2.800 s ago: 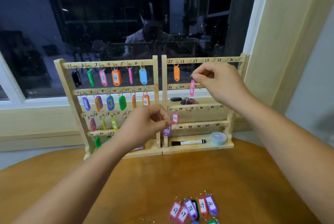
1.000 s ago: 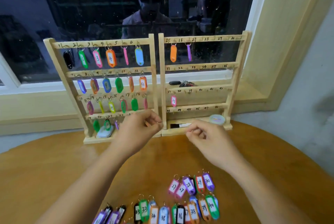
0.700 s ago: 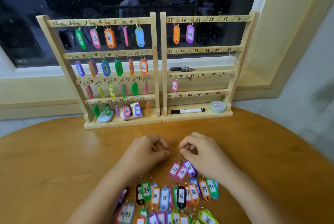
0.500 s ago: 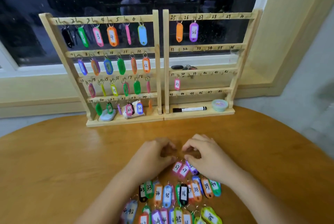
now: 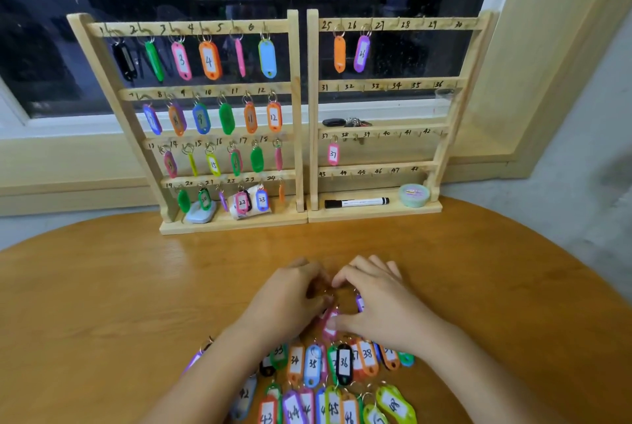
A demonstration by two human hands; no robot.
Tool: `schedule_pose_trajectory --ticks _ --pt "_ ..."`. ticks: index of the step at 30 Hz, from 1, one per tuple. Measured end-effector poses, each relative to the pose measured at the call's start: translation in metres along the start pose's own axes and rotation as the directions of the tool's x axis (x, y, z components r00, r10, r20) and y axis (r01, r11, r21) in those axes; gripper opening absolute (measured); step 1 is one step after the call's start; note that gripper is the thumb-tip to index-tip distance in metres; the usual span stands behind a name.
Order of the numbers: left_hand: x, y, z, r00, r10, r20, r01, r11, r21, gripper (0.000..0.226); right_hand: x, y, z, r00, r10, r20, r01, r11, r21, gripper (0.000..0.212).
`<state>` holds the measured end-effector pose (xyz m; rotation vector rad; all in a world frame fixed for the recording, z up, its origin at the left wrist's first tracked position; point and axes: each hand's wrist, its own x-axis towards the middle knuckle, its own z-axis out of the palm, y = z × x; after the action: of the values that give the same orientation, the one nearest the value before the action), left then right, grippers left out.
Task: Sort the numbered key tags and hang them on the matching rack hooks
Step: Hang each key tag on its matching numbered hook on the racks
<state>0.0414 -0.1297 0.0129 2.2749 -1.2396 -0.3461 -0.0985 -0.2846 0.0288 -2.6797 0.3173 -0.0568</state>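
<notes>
Update: both hands are off the racks and down on the table point(image 5: 119, 287). A few seconds back my right hand point(image 5: 386, 304) was up at the top rail of the right rack point(image 5: 417, 24) and my left hand point(image 5: 290, 300) was low on the left rack point(image 5: 296, 116).

Result: purple tag 26 point(image 5: 361, 53) now hangs at 12 o'clock, next to the orange one point(image 5: 339, 53). Tag 23 point(image 5: 262, 199) is up at 11 o'clock.

Both hands are now bunched at the far edge of the loose tags point(image 5: 313, 364), which lie at 6 o'clock. A pink tag point(image 5: 329, 324) lies between them, at 3 o'clock from my left hand. My right thumb lies on it, with the fingers curled over its ring end. My left fingers are curled in at the same spot. It's blurred, so I can't tell whether either hand actually has a grip.

The tag's number is unreadable. Hook 27 point(image 5: 380, 27) is bare, so I'd guess that tag is next. Right rack mostly unfilled.
</notes>
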Motion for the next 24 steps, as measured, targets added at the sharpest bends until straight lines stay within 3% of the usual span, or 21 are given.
schedule_pose_trajectory --ticks 8,13,20,24 --pt "0.002 -0.007 -0.003 0.999 -0.042 -0.001 0.042 0.999 -0.003 0.014 0.002 0.002 0.002 0.999 0.001 -0.049 0.000 1.000 0.023 0.044" --pt "0.002 -0.007 -0.010 0.998 -0.057 0.019 0.057 0.998 0.003 0.015 0.004 0.002 0.004 0.996 0.005 -0.089 -0.001 0.999 0.038 0.020" --pt "0.003 0.000 -0.033 0.998 -0.061 -0.033 0.055 0.986 -0.157 0.012 0.012 0.002 -0.011 0.983 0.050 -0.177 -0.015 0.980 0.197 0.005" --pt "0.013 0.008 -0.056 0.995 -0.025 -0.094 0.012 0.989 -0.145 0.017 0.020 0.000 -0.037 0.958 0.101 -0.267 -0.024 0.960 0.277 0.007"
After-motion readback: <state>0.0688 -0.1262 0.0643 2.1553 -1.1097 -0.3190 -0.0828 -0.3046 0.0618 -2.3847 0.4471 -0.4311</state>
